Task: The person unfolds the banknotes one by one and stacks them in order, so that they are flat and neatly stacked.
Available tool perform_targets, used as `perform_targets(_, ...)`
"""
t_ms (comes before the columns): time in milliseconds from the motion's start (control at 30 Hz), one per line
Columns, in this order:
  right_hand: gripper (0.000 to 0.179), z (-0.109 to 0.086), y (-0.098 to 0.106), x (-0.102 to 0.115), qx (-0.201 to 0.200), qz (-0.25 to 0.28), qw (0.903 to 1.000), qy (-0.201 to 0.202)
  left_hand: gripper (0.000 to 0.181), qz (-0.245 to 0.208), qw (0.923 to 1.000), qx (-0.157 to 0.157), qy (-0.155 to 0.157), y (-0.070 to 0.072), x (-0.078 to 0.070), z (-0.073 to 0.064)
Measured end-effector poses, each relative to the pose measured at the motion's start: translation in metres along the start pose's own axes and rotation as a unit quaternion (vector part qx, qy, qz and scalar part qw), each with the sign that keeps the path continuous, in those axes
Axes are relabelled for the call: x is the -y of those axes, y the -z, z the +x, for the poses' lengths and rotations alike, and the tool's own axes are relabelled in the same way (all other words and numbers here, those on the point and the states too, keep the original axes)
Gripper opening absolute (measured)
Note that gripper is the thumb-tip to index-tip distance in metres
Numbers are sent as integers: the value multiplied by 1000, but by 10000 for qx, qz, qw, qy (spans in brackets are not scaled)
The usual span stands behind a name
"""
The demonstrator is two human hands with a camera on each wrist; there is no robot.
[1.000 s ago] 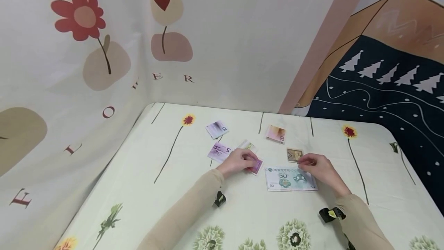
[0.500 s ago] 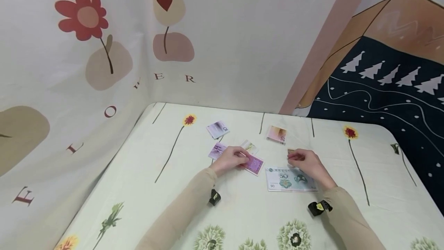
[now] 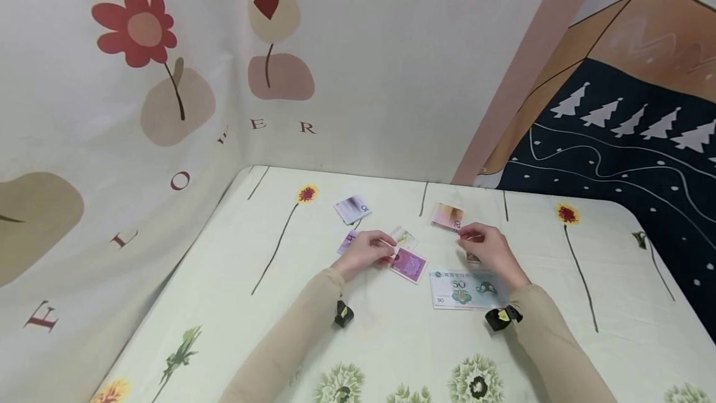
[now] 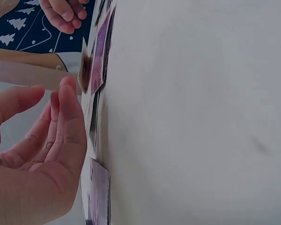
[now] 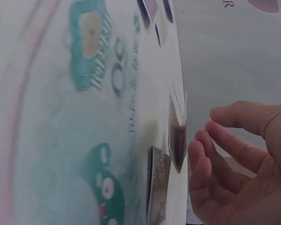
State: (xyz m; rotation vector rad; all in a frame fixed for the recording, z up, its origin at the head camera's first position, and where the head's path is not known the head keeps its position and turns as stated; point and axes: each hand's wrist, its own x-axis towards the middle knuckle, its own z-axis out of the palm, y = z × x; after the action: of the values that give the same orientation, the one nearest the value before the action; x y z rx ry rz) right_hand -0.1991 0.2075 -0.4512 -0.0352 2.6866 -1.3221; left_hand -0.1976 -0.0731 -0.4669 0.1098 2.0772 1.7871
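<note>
Your left hand (image 3: 366, 252), loosely curved with thumb and fingers apart, hovers just beside the magenta note (image 3: 409, 265) on the bench (image 3: 391, 341). Your right hand (image 3: 488, 247), its thumb also apart from its fingers, is over the brown note (image 3: 472, 257), near the orange-pink note (image 3: 446, 216) reading "20". Toward you lies the green note (image 3: 461, 290), reading "50"; letters on the backdrop (image 3: 386, 79) spell "FLOWER".

50 on teal note (image 3: 467, 291), 20 on orange note (image 3: 447, 215), "flower" on backdrop (image 3: 369, 79)

Long beige sleeves (image 3: 285, 342) | black wrist cameras (image 3: 495, 319) | yellow patches (image 3: 504, 314)
</note>
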Motion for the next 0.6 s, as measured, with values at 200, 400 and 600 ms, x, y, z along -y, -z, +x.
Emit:
perform_targets(200, 28, 12, 3, 4, -246, 52, 9996, 160, 25, -189, 9998, -52, -92, -3, -5, 7)
perform_targets(400, 36, 27, 4, 3, -92, 274, 9993, -246, 29, -456, 9987, -129, -188, -8, -10, 17)
perform_targets(600, 34, 42, 0, -3, -55, 445, 9985, -321, 32, -560, 9980, -160, -229, -17, -12, 28)
